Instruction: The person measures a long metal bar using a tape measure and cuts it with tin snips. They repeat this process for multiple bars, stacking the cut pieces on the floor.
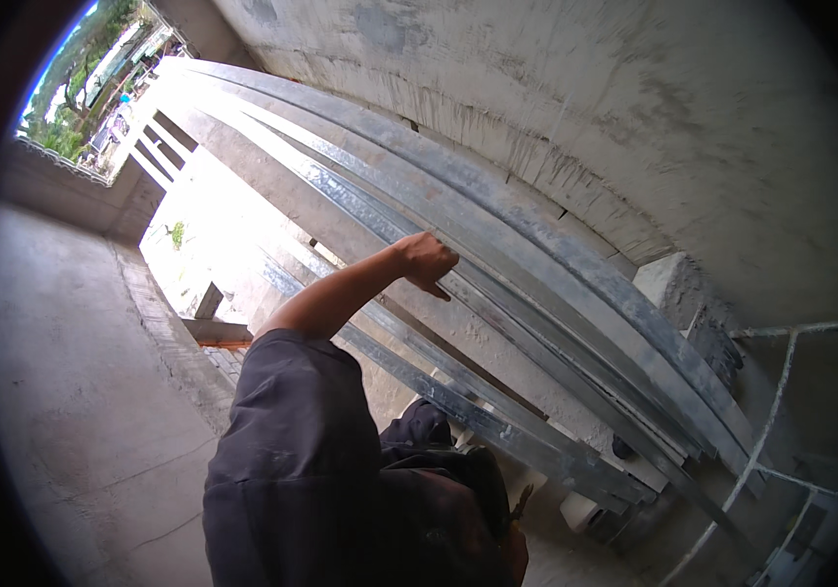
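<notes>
My left hand [427, 262] reaches out over a stack of long grey galvanised metal channels. Its fingers curl closed on the edge of a narrow metal channel [497, 305], and the thumb points down toward the lower right. The fingertips are hidden behind the hand. Wider metal channels [575, 259] lie along the wall side of the stack. Other channels [478, 416] lie nearer to me, below my forearm. At the lower edge a skin-toned patch, seemingly my right hand [516, 556], shows beside a small pointed thing [523, 501]; its fingers are not visible.
A rough concrete wall [693, 147] rises on the right, another wall [67, 391] on the left. White-coated thin bars [779, 391] stand beyond the channels' near ends. Blocks [663, 279] sit by the right wall. A bright opening [87, 88] shows greenery at the far left.
</notes>
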A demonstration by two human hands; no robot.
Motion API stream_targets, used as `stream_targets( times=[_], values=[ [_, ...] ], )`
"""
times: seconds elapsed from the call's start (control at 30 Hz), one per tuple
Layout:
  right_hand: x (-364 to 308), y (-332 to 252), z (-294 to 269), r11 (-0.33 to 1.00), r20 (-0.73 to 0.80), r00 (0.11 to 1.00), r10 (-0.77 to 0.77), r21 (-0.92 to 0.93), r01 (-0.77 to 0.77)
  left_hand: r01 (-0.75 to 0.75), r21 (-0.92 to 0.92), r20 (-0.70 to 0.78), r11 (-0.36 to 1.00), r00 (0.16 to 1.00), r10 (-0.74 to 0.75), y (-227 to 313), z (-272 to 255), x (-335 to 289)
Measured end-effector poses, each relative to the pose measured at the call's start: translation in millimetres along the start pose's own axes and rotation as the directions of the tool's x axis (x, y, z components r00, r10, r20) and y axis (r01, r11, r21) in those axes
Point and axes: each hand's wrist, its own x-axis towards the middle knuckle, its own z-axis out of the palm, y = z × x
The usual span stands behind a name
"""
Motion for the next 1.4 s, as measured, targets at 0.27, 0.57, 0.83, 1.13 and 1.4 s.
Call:
stream_targets(
  times=[0.27,0.57,0.83,1.13,1.4],
  values=[
    [25,57,34,0.991,0.091,0.99,-0.108,0.084,0.101,-0.06,0.086,0.014,0.995,0.998,0.059,20,9,-46],
    [-70,83,88,0.912,-0.018,0.998,0.052,0.408,-0.04,0.035,-0.006,0.084,0.999,0.996,-0.034,108,116,-43],
    [-42,134,111,0.974,-0.008,0.996,0.094,0.207,-0.09,-0.075,-0.052,0.129,0.996,0.988,0.081,262,123,88],
    [-33,87,92,0.998,-0.261,0.965,-0.012,-0.058,-0.003,-0.217,-0.271,0.084,0.938,0.965,0.248,418,129,256],
    [-36,-83,67,0.69,-0.367,0.731,-0.576,-0.697,0.194,-0.288,-0.146,-0.227,0.946,0.941,0.251,451,109,278]
  ],
)
